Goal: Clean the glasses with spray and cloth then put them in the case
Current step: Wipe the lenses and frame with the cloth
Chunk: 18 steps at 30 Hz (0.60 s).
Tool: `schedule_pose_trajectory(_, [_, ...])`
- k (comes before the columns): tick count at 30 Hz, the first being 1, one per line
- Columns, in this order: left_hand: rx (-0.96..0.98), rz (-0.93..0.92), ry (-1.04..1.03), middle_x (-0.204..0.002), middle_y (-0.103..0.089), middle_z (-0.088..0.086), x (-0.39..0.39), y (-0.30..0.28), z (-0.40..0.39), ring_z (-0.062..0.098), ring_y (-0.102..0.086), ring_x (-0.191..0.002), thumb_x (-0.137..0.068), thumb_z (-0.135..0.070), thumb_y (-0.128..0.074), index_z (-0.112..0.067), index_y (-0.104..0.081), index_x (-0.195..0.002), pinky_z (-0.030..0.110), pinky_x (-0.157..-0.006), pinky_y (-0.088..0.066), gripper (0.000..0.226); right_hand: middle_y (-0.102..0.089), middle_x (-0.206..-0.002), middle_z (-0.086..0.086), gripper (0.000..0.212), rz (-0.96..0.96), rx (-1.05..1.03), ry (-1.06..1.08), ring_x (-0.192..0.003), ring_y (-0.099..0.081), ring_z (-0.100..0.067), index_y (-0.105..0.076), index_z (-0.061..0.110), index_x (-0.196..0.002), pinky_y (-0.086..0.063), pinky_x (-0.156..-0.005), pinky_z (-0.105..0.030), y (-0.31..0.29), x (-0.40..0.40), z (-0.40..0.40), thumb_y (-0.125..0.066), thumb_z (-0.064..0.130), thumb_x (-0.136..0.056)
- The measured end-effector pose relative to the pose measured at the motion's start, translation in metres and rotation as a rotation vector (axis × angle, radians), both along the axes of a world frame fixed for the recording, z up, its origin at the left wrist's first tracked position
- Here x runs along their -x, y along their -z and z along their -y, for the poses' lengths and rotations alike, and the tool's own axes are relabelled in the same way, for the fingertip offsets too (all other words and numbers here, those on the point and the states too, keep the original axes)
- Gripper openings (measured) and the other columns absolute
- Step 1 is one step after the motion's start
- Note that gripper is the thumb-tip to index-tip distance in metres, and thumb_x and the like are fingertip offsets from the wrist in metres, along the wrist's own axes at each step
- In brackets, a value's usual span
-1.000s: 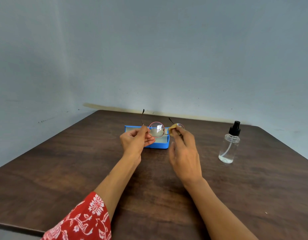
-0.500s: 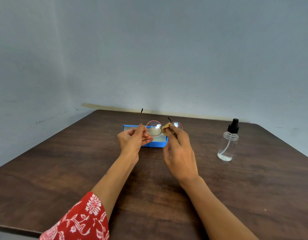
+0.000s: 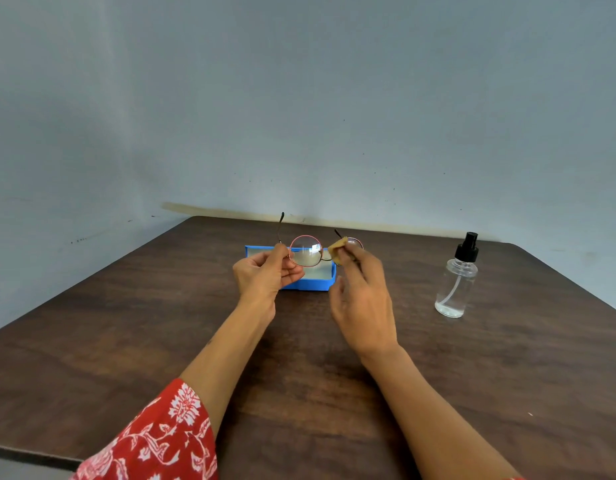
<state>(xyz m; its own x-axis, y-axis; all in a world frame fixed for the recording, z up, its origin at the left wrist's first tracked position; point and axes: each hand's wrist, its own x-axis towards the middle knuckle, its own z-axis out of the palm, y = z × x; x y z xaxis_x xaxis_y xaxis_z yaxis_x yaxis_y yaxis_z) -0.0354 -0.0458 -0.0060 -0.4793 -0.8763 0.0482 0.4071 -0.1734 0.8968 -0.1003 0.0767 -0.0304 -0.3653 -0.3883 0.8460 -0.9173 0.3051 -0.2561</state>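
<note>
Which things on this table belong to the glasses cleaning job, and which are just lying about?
Job: round pink-rimmed metal glasses; small tan cloth; clear plastic spray bottle with black nozzle; open blue rectangular case.
Lying about: nothing; only the dark wooden table.

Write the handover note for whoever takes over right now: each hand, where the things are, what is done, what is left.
Left hand: pinching the glasses at the frame's left side, held up over the case, temples unfolded.
Right hand: pressing the small tan cloth on the right-side lens.
Case: blue, open, on the table behind the hands.
Spray bottle: upright on the table to the right, untouched, little liquid in it.
Done: wiping is under way; whether spray was applied cannot be told.
Left: finish both lenses, fold the temples, put the glasses in the case.
</note>
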Motion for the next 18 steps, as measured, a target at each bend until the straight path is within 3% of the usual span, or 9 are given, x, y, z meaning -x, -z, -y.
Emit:
schedule_pose_trajectory(4, [-0.005,0.002,0.012,-0.046,-0.062,0.005,0.0,0.0,0.0,0.016,-0.065,-0.047,-0.08,-0.004,-0.065,-0.002,-0.067,-0.068,0.025,-0.052,-0.057,0.013,-0.049,-0.129,-0.014,0.045,0.15,0.119,0.102,-0.122,-0.046,-0.024,-0.054,0.001,-0.127,-0.025,-0.088,-0.006,0.0,0.01,-0.008,-0.056,-0.006,-0.082])
schedule_pose_trajectory(9, [-0.011,-0.008,0.016,-0.045,-0.061,0.005,0.001,0.001,0.0,0.016,-0.064,-0.047,-0.081,-0.003,-0.065,-0.002,-0.066,-0.065,0.024,-0.051,-0.056,0.016,-0.057,-0.121,-0.018,0.046,-0.024,-0.016,0.011,-0.114,-0.056,-0.03,-0.06,-0.004,-0.119,-0.046,-0.087,-0.023,0.0,-0.004,0.0,-0.063,-0.011,-0.074])
schedule_pose_trajectory(11, [-0.016,-0.01,0.015,-0.045,-0.061,0.005,0.0,0.001,0.001,0.016,-0.065,-0.047,-0.081,-0.003,-0.065,-0.002,-0.066,-0.065,0.025,-0.052,-0.056,0.016,-0.059,-0.119,-0.019,0.045,-0.071,-0.059,-0.015,-0.112,-0.057,-0.03,-0.062,-0.004,-0.117,-0.048,-0.086,-0.023,0.001,-0.005,0.004,-0.066,-0.01,-0.072])
schedule_pose_trajectory(15, [-0.008,-0.012,0.017,-0.046,-0.061,0.005,0.0,0.0,0.002,0.016,-0.065,-0.047,-0.081,-0.004,-0.064,-0.001,-0.066,-0.066,0.025,-0.052,-0.057,0.015,-0.051,-0.128,-0.016,0.046,0.115,0.09,0.034,-0.122,-0.048,-0.026,-0.056,0.0,-0.125,-0.03,-0.093,-0.009,0.0,0.007,-0.001,-0.058,-0.008,-0.08])
schedule_pose_trajectory(18, [-0.001,0.003,0.027,-0.046,-0.061,0.005,0.0,0.0,0.0,0.016,-0.065,-0.047,-0.082,-0.004,-0.064,-0.001,-0.067,-0.067,0.025,-0.053,-0.058,0.015,-0.049,-0.129,-0.014,0.049,0.164,0.149,0.112,-0.121,-0.047,-0.026,-0.052,0.001,-0.128,-0.036,-0.083,-0.012,-0.001,0.012,-0.007,-0.058,-0.008,-0.08])
